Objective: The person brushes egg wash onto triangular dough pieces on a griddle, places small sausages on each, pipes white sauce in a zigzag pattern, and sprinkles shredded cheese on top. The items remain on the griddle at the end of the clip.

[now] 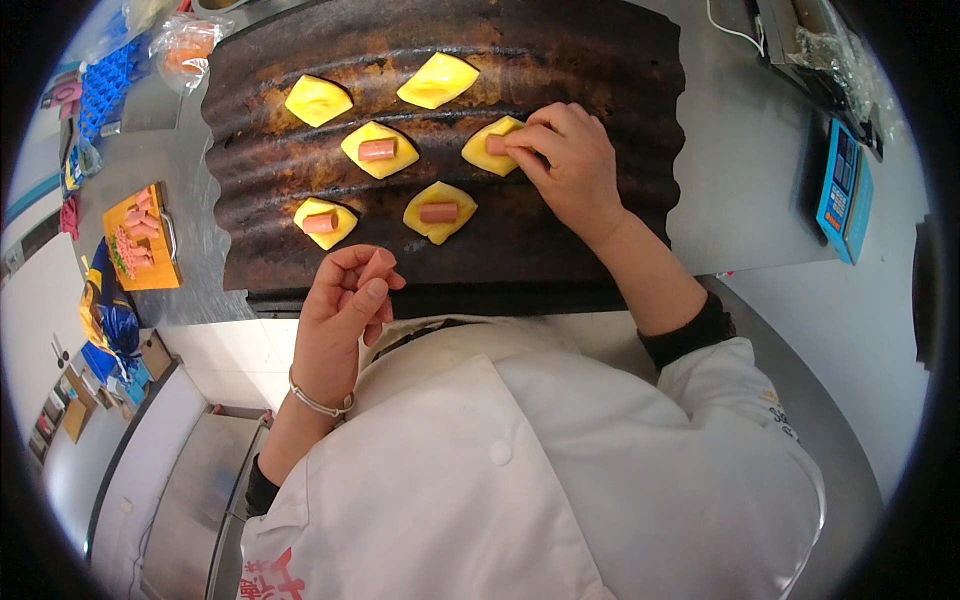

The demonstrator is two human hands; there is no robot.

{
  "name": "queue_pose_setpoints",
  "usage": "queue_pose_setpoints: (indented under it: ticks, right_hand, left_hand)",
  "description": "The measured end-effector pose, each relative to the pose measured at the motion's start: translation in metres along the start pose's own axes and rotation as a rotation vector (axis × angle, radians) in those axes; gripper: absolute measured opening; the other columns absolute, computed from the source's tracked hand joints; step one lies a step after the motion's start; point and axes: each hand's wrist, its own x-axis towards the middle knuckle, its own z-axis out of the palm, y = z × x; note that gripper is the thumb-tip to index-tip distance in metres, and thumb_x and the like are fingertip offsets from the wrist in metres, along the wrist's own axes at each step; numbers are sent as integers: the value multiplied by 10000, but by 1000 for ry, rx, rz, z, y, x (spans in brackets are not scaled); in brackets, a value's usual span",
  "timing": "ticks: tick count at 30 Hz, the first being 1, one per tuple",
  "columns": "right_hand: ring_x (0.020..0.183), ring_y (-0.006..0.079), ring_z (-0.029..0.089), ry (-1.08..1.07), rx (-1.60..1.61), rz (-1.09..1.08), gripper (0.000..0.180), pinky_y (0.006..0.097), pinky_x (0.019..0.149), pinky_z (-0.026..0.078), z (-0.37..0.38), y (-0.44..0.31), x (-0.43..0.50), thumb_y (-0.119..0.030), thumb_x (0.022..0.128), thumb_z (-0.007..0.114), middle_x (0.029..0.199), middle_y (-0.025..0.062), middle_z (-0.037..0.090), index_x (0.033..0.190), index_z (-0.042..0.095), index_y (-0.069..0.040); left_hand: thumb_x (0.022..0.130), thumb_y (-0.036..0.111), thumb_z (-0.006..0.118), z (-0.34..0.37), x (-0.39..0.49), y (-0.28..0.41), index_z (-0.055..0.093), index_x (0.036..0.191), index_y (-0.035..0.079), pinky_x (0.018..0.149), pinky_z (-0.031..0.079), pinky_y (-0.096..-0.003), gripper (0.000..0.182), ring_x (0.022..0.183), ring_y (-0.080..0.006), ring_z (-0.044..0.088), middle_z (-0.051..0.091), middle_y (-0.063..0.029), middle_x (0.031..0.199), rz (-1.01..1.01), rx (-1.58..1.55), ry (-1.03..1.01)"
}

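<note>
My left hand point(347, 296) holds a piece of sausage point(377, 265) between thumb and fingers, just in front of the dark corrugated baking tray point(525, 247). On the tray lie several yellow diamond-shaped dough pieces. My right hand point(571, 165) pinches a sausage piece point(496, 145) lying on the dough piece at the right point(484, 161). Sausage pieces also rest on the middle dough piece point(380, 169), the front left one point(322, 236) and the front right one point(440, 232). The two far dough pieces, left point(318, 101) and right point(438, 81), bear no sausage.
At the left, a wooden cutting board point(161, 276) holds more sausage pieces and chopped bits, some green. Beyond it are a plastic-wrapped orange item point(189, 51) and a blue plastic basket point(105, 94). A blue box point(846, 191) stands near the steel table's right edge point(757, 262).
</note>
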Motion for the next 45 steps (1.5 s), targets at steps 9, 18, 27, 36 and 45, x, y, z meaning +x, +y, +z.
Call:
queue_pose_setpoints:
  ticks: [9,18,27,36,45]
  right_hand:
    - [827,202,607,-18,281,48,152,312,725,495,-23,-47,15,-105,783,763,939,48,606,933,739,-97]
    - [839,133,645,-475,1031,303,213,271,755,521,-18,-109,15,-53,824,752,977,54,670,1020,670,-34]
    - [723,148,608,-101,362,392,192,278,653,501,7,-15,78,-234,828,779,830,33,635,899,684,-83]
    - [805,184,597,-75,178,62,181,323,714,494,35,-7,87,-248,820,770,845,17,624,842,667,-102]
    - [826,180,578,71,-21,-212,122,319,714,489,38,-2,85,-197,795,768,886,-9,587,899,728,-148]
  left_hand:
    - [898,-100,599,5,0,-3,554,1140,26,829,516,-224,277,953,-113,631,660,-75,1076,256,26,-43]
    - [848,-133,646,6,0,-15,531,1141,44,811,509,-203,361,937,-84,610,601,-34,1063,411,183,32]
    - [851,-182,502,-9,-12,-12,503,1206,80,911,529,-330,442,1097,-185,577,565,-58,1082,227,-159,4]
    - [876,-115,594,-11,-18,-15,518,1299,98,898,542,-344,479,1054,-217,625,583,-88,1123,187,-135,6]
    - [878,-118,599,-11,-17,-15,507,1291,80,893,537,-325,467,1080,-199,613,609,-78,1093,145,-153,58]
